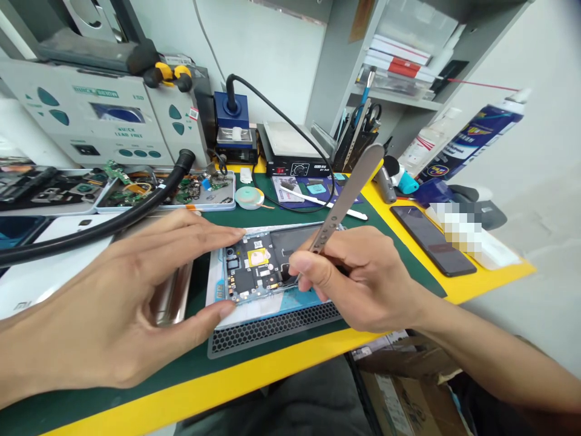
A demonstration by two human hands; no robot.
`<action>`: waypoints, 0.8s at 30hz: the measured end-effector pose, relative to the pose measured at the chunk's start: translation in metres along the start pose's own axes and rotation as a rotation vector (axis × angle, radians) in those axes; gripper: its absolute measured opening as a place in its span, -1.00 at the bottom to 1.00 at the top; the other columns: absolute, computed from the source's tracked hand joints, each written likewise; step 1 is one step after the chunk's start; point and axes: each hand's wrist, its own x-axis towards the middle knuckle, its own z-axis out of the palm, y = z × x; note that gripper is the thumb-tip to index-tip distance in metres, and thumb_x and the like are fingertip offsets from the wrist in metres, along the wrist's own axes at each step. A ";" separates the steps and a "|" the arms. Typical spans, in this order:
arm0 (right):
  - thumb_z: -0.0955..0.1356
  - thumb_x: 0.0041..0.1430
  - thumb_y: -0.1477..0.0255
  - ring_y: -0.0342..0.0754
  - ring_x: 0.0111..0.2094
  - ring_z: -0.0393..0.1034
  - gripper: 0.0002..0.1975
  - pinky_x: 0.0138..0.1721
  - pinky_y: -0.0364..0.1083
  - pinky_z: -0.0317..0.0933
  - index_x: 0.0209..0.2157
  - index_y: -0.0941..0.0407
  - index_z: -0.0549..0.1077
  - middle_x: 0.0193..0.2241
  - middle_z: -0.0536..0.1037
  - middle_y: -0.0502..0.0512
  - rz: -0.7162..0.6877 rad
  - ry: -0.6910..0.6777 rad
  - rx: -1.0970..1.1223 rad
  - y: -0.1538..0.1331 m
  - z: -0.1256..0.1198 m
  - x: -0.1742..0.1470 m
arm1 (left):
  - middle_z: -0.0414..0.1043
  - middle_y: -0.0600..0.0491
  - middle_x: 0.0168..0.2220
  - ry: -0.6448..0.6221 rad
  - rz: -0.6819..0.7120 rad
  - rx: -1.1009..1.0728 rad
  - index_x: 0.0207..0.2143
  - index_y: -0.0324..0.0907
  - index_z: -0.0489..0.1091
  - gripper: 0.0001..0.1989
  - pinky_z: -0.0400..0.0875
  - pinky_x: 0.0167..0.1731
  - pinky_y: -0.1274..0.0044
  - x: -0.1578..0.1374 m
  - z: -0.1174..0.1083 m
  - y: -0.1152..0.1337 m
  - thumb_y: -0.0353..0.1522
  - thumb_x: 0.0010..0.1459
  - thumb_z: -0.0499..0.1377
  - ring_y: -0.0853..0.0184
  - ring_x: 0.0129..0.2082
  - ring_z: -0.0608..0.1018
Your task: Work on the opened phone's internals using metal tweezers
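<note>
Nearest the lens, the left hand (113, 303) lies spread and flat, thumb and forefinger bracketing the left end of an opened phone (267, 266) to steady it. That phone sits at the centre of the green mat (399, 242), resting on a pale sheet over a perforated metal plate (272, 330). At about 3 o'clock from it, the right hand (363, 281) is curled closed, pinching a slim metal spudger (349, 194) like a pen; the tool's lower tip meets the board area, though the fingers hide the exact contact point.

As to progress: the back cover is already off, the circuit board and a yellow-labelled shield (258, 257) are exposed, and the board appears to be seated in the frame. My judgement is that the work stands midway, with prying or unclipping of connectors under way and the board itself not yet lifted out.

Room to move is tight at 9 o'clock, where a thick black hose (136, 209) crosses the desk just beyond the left hand, and trays of loose parts (167, 191) lie at 11 o'clock. At 12 o'clock a hot plate (290, 151) and its cable (290, 130) stand near. At 2 o'clock a second dark phone (431, 239) lies by the yellow desk edge (254, 378), which runs close beneath the plate at 6 o'clock. Open mat remains between the right hand and that phone.
</note>
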 end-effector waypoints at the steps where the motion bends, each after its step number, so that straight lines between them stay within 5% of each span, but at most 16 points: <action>1: 0.38 0.39 0.43 -0.25 -0.65 0.26 -0.61 -0.58 -0.17 0.07 -0.55 0.24 0.53 -0.69 0.43 -0.07 0.000 0.000 0.000 0.000 0.000 0.000 | 0.50 0.17 0.03 0.002 0.000 0.005 0.22 0.13 0.30 -0.47 0.38 -0.03 0.38 0.000 0.000 -0.001 -0.19 0.20 0.26 0.15 0.04 0.49; 9: 0.39 0.38 0.44 -0.24 -0.64 0.29 -0.63 -0.56 -0.17 0.09 -0.54 0.25 0.51 -0.67 0.45 -0.03 -0.042 -0.009 0.013 0.004 0.002 -0.001 | 0.47 0.18 0.06 -0.051 0.010 0.029 0.25 0.13 0.25 -0.41 0.32 0.14 0.38 -0.002 -0.001 -0.005 -0.17 0.18 0.25 0.16 0.09 0.44; 24: 0.33 0.41 0.42 -0.21 -0.60 0.30 -0.64 -0.54 -0.17 0.11 -0.51 0.20 0.49 -0.62 0.48 -0.03 -0.012 -0.001 -0.027 0.001 0.000 -0.001 | 0.46 0.15 0.08 -0.053 -0.019 0.013 0.25 0.09 0.27 -0.43 0.38 0.08 0.34 -0.003 -0.002 -0.003 -0.17 0.19 0.23 0.13 0.10 0.44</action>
